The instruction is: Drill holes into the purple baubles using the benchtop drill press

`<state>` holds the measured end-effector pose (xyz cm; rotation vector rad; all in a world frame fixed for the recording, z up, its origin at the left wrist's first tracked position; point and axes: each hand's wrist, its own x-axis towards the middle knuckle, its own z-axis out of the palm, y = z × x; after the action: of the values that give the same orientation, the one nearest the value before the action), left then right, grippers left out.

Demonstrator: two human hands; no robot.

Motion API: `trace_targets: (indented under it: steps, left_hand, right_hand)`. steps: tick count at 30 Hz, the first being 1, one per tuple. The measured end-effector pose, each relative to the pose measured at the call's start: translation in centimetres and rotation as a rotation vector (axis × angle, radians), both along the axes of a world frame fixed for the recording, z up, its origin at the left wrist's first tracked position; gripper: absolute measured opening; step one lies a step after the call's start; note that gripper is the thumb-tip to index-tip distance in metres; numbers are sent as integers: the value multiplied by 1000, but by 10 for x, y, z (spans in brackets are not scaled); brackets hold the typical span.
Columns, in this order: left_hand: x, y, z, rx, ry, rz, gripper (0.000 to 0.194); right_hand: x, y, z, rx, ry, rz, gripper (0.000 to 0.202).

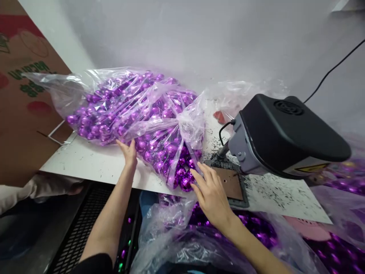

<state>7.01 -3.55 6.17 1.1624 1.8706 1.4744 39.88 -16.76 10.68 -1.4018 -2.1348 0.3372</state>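
Observation:
A clear plastic bag [154, 114] full of shiny purple faceted balls lies on its side on the white table, its gathered knot [189, 127] facing right. My left hand [127, 152] rests against the bag's near edge, thumb and fingers apart. Against the bag's lower right corner, my right hand [212, 192] has its fingers stretched out, touching or almost touching the purple balls [185, 180] there. Neither hand is closed around anything. Below my right forearm, in front of my body, sits another open plastic bag [182, 247] with more purple balls, partly hidden by the arm.
A black-topped machine [288, 133] stands to the right over a base with a brown plate [228, 183]. Dark flakes litter the white table [273, 198]. A cardboard box [25, 125] stands at left, near another person's sleeve [42, 184]. A black mesh rack [76, 224] is below.

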Motion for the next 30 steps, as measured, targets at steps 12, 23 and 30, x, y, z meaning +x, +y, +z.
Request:
trace_targets:
  steps: [12,23,30]
  left_hand:
    - [146,-67,-51,111,387,-123,65]
    - [170,-129,-51,303,518,41,58]
    - [174,-156,-74,234,848,-432,33]
  right_hand:
    - [-21,45,-103,-158,-128,-117,70]
    - [-10,-10,-106,-53,0,-115,68]
    - [18,-80,-91,-319,-12,92,57]
